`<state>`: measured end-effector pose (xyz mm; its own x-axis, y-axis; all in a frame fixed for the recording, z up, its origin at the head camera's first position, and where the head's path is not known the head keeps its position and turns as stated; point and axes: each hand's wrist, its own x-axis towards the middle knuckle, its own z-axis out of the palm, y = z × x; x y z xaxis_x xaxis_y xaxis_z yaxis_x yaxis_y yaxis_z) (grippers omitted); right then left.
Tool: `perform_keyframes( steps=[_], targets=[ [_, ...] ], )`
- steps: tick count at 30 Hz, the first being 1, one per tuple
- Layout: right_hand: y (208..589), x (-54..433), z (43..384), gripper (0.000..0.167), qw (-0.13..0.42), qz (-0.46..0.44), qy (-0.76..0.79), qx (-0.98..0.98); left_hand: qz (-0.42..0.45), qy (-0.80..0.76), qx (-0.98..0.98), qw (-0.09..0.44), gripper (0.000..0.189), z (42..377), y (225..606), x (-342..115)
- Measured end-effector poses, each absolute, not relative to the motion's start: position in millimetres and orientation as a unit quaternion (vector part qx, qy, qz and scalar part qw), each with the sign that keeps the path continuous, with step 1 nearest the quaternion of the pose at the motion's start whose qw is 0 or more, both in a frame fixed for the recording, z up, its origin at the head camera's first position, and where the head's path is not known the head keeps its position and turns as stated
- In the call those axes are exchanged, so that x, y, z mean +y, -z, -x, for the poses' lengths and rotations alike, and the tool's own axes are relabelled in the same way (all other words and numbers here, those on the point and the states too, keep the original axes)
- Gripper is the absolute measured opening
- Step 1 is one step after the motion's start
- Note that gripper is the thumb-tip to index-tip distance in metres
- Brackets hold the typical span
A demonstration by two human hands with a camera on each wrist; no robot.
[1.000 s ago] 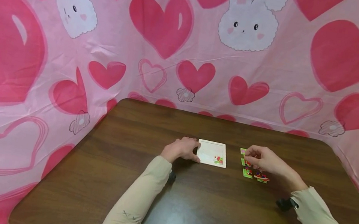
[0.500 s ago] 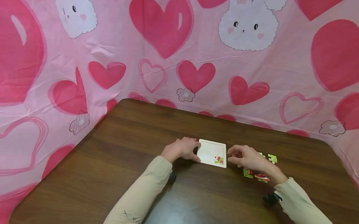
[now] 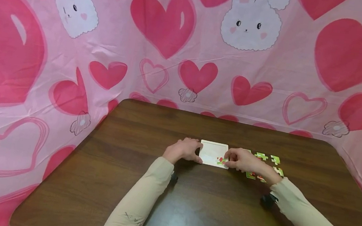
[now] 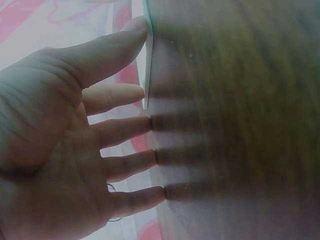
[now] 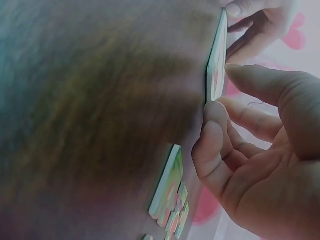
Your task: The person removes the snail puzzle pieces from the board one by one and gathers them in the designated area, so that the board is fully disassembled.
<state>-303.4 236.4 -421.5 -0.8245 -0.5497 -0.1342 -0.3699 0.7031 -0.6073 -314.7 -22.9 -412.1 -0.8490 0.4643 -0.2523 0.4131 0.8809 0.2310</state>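
A white square puzzle board (image 3: 210,150) lies flat on the table, with a red-and-green picture piece (image 3: 220,160) in its near right corner. My left hand (image 3: 183,150) is at the board's left side, thumb and index finger touching its edge. The other left fingertips rest on the tabletop in the left wrist view. My right hand (image 3: 242,160) is over the board's near right corner. In the right wrist view its thumb and index fingertips (image 5: 218,104) are right at the board, the other fingers curled; I cannot tell whether a piece is between them.
Several colourful puzzle pieces lie right of the board, including a green one (image 3: 275,159) and another (image 3: 261,156); the right hand and forearm partly hide the group. The brown wooden table (image 3: 165,126) meets a pink heart-patterned cloth (image 3: 222,57) behind.
My right hand has moved left from above the loose pieces to the board's near right corner, uncovering pieces behind it. My left hand has stayed at the board's left edge.
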Motion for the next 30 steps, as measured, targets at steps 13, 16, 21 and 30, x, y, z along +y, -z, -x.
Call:
perform_keyframes(
  steps=[13, 16, 21, 30],
  targets=[
    [420.6, 225.1, 305.0, 0.021, 0.131, 0.252, 0.242, 0.928, -0.226, -0.087, 0.957, 0.158, 0.049, 314.3, 411.4, -23.2],
    [419.6, 222.9, 305.6, 0.02, 0.13, 0.249, 0.233, 0.931, -0.226, -0.087, 0.958, 0.157, 0.048, 313.9, 411.6, -23.0],
    [419.9, 221.0, 308.5, 0.019, 0.121, 0.254, 0.229, 0.932, -0.225, -0.09, 0.957, 0.157, 0.048, 313.9, 412.7, -23.1],
    [423.8, 221.9, 307.2, 0.022, 0.078, 0.266, 0.252, 0.927, -0.228, -0.09, 0.957, 0.155, 0.046, 314.5, 412.7, -23.0]
  ],
)
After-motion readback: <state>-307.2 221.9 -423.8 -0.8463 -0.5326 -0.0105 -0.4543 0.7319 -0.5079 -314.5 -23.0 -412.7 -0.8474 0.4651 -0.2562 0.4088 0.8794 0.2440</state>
